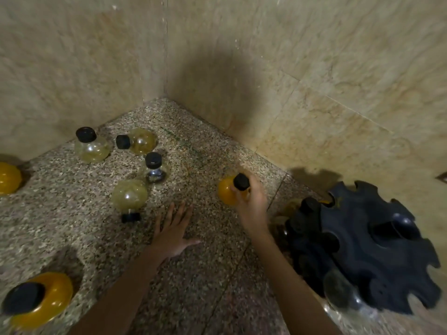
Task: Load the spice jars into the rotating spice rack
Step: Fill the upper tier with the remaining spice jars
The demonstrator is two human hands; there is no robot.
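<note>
My right hand [251, 201] grips an orange spice jar [226, 192] with a black cap, held above the speckled counter left of the rack. The black rotating spice rack [377, 252] stands at the right, with notched tiers and some jars seated in its lower slots. My left hand [173, 229] lies flat and open on the counter, holding nothing. Near it a pale jar [130, 194] lies on its side, cap toward me. Further back are a clear jar [154, 169], a tipped yellowish jar [142, 141] and an upright pale jar [91, 147].
Two more orange jars sit at the left edge [8, 178] and front left [38, 301]. Beige tiled walls [314, 81] meet in a corner behind the granite counter [193, 274]. The rack stands close to the right wall.
</note>
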